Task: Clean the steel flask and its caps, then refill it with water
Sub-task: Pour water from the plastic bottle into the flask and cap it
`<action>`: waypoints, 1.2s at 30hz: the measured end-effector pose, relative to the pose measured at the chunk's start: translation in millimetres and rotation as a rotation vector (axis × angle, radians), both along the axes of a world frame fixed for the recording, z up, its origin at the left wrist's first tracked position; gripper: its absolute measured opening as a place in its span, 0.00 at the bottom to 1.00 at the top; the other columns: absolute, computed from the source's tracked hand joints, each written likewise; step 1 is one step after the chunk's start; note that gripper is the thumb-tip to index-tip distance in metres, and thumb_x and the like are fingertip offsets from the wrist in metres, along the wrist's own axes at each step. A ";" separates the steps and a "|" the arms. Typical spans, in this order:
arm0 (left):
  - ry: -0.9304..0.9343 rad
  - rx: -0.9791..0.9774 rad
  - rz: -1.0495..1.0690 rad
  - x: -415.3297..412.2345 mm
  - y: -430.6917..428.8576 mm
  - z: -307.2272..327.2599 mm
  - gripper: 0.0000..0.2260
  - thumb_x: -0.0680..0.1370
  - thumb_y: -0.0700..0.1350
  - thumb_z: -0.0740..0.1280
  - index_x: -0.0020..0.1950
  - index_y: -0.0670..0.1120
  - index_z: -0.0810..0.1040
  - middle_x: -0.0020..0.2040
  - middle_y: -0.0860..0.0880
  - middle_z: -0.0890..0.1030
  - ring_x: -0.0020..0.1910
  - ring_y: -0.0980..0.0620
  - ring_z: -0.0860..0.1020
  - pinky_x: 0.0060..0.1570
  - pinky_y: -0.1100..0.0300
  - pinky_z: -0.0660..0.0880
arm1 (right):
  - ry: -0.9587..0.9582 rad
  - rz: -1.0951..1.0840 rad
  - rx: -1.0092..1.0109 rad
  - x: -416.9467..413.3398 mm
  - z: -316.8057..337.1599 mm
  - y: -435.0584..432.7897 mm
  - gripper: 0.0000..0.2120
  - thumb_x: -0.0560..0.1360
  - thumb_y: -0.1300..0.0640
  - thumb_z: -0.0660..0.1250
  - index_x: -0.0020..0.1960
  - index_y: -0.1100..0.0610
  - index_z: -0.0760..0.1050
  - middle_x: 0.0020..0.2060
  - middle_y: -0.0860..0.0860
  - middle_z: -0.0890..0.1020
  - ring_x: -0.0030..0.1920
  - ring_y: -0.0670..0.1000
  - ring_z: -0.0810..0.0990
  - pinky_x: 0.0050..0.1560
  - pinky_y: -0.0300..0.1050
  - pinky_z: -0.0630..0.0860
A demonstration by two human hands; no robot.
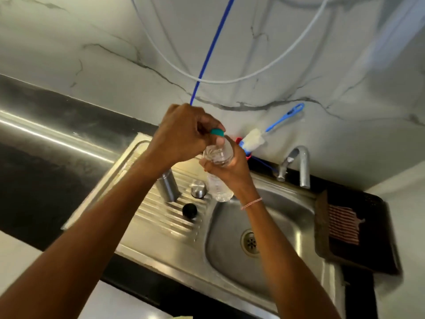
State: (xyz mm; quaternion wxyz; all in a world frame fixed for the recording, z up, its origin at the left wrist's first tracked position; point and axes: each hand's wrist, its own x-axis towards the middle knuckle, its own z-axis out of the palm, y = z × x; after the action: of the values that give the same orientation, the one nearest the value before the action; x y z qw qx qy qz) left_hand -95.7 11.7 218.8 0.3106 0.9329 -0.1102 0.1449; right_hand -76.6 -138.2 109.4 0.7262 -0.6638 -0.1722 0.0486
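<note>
The steel flask (168, 187) stands upright on the ribbed drainboard, partly hidden behind my left forearm. Beside it lie its steel cap (198, 188) and a black inner cap (189, 210). Above them my right hand (232, 168) grips a clear plastic water bottle (218, 171) around its upper body. My left hand (184, 132) pinches the bottle's green cap (217, 132) at the neck. I cannot tell whether the cap is screwed on or loose.
The steel sink (253, 240) with its drain lies lower right, with a tap (301, 164) behind it. A blue-handled bottle brush (255, 139) leans on the marble wall. A blue hose (211, 49) hangs down. A dark tray (354, 229) sits at right.
</note>
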 end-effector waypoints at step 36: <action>0.604 -0.837 0.385 -178.6 14.6 -228.6 0.13 0.71 0.31 0.77 0.53 0.42 0.85 0.49 0.44 0.88 0.52 0.43 0.86 0.53 0.58 0.82 | 0.024 -0.357 -0.291 -131.2 -68.7 -76.5 0.22 0.64 0.61 0.83 0.51 0.50 0.77 0.43 0.37 0.84 0.42 0.41 0.83 0.43 0.31 0.77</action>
State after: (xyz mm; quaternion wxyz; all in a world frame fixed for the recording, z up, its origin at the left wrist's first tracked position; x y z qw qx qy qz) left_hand -274.3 26.4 -9.8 0.6410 0.7330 0.2233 -0.0435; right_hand -207.9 -214.7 40.7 0.6217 -0.7810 -0.0347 -0.0483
